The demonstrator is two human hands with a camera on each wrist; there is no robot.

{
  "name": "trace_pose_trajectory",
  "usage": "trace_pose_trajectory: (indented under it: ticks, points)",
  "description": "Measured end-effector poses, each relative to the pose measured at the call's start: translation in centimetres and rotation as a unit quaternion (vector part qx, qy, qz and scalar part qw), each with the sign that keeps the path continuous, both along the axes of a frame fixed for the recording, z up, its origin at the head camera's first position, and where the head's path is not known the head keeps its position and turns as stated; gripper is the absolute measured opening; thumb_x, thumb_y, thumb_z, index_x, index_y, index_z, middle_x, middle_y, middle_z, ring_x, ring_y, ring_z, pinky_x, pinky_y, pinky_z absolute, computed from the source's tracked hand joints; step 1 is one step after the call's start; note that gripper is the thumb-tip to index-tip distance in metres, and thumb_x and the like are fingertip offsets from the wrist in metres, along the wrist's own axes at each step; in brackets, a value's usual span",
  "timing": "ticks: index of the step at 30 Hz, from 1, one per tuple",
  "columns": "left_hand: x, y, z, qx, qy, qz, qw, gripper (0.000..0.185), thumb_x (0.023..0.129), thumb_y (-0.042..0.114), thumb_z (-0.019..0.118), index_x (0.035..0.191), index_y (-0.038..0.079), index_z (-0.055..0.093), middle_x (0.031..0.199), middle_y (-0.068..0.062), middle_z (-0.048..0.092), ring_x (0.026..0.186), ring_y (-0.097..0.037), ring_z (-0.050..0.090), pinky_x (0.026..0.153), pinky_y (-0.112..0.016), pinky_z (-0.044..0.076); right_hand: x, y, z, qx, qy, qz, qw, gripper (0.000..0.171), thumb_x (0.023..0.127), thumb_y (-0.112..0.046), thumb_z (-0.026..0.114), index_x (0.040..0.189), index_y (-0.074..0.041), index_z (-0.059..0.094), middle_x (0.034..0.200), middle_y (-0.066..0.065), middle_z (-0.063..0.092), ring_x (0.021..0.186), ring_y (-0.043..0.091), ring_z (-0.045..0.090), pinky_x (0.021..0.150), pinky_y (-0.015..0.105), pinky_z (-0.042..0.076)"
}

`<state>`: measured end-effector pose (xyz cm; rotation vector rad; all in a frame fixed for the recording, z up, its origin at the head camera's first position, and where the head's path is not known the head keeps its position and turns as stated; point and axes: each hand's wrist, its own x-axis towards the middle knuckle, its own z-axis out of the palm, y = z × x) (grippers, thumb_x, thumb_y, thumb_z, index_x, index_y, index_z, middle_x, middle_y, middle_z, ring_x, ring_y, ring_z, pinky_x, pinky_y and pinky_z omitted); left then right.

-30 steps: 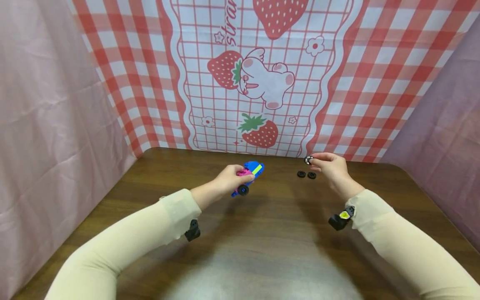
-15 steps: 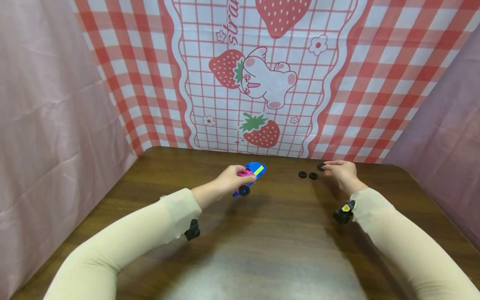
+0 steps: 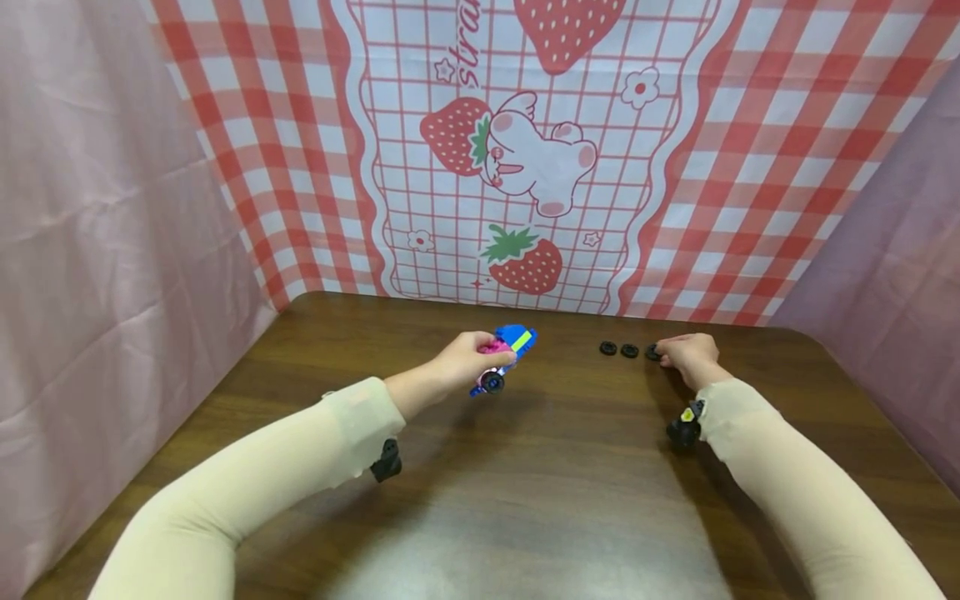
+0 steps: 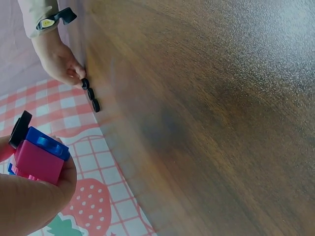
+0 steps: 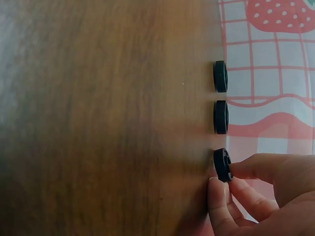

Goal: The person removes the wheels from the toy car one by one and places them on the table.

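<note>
My left hand (image 3: pixel 459 363) grips a toy car (image 3: pixel 516 337) of blue and pink building bricks, held above the table. The car has a lime strip along its blue part and a black wheel (image 3: pixel 492 382) on its near side. Fingers hide much of its pink middle. Over at the back right, my right hand (image 3: pixel 692 353) pinches a black toy wheel (image 5: pixel 221 164) between thumb and fingertips, slightly tilted and right at the tabletop. Two matching wheels, one nearer (image 5: pixel 221 117) and one farther (image 5: pixel 220 76), lie flat in a row to its left.
The brown wooden table (image 3: pixel 480 475) runs back to a red-and-white strawberry cloth (image 3: pixel 517 150). Pink curtains (image 3: pixel 112 208) hang at both sides. Small black cameras (image 3: pixel 386 460) are strapped under each wrist.
The right hand has carried its wheel right and down, from above the other two wheels to the tabletop at the right end of their row. The left hand and car have barely moved.
</note>
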<state>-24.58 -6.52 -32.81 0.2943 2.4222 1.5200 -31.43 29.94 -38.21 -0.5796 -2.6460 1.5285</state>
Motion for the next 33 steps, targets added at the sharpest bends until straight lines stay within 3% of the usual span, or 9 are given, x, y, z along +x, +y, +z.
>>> trace_pose_trajectory:
  ticks: [6,11,19,24,28,33]
  points:
    - [0.0,-0.1,0.1,0.014,0.0,0.003,0.9999,0.039,0.092,0.027,0.066,0.115,-0.004,0.06,0.101,-0.014,0.065,0.08,-0.013,0.06,0.066,-0.022,0.051,0.0,-0.2,0.0,0.106,0.002,0.009,0.994,0.032,0.085,-0.014,0.06,0.107,0.008,0.068,0.048,-0.011,0.058,0.053,0.006,0.058,0.06,0.02,0.041]
    - [-0.2,-0.1,0.1,0.02,-0.005,0.013,0.9997,0.043,0.093,0.028,0.066,0.12,-0.004,0.058,0.108,-0.017,0.065,0.089,-0.018,0.062,0.074,-0.026,0.054,0.0,-0.4,0.1,0.108,0.003,0.003,0.994,0.031,0.084,-0.013,0.06,0.105,0.007,0.07,0.046,-0.013,0.058,0.054,0.005,0.057,0.064,0.022,0.042]
    - [-0.1,-0.1,-0.2,0.026,-0.011,0.002,0.9996,0.042,0.093,0.026,0.065,0.119,-0.005,0.059,0.107,-0.017,0.067,0.087,-0.016,0.063,0.075,-0.027,0.055,0.3,-0.4,-0.2,0.075,0.0,-0.011,0.997,0.039,0.087,-0.018,0.058,0.114,0.009,0.064,0.047,-0.014,0.058,0.051,0.0,0.057,0.093,0.037,0.047]
    - [-0.4,0.0,-0.5,0.008,-0.009,-0.006,0.9999,0.047,0.093,0.024,0.065,0.128,-0.005,0.054,0.114,-0.018,0.063,0.091,-0.016,0.061,0.077,-0.025,0.052,0.7,-0.4,0.0,0.082,0.001,-0.023,0.996,0.034,0.084,-0.019,0.059,0.109,0.004,0.067,0.047,-0.014,0.054,0.059,0.006,0.056,0.075,0.026,0.044]
    - [-0.4,0.2,-0.6,0.005,-0.013,-0.022,0.9996,0.05,0.095,0.023,0.063,0.132,-0.008,0.049,0.117,-0.02,0.062,0.092,-0.016,0.06,0.078,-0.024,0.051,1.0,-0.7,0.6,0.087,0.005,-0.02,0.996,0.037,0.085,-0.02,0.056,0.112,0.003,0.068,0.052,-0.011,0.057,0.064,0.009,0.055,0.071,0.022,0.04]
    - [-0.2,0.4,-0.9,0.007,-0.004,-0.052,0.9986,0.04,0.097,0.022,0.059,0.121,-0.01,0.055,0.1,-0.016,0.066,0.079,-0.012,0.057,0.066,-0.021,0.049,1.2,-1.1,1.3,0.073,0.018,-0.025,0.997,0.04,0.088,-0.023,0.054,0.116,0.002,0.068,0.062,-0.009,0.062,0.064,0.005,0.057,0.067,0.021,0.042]
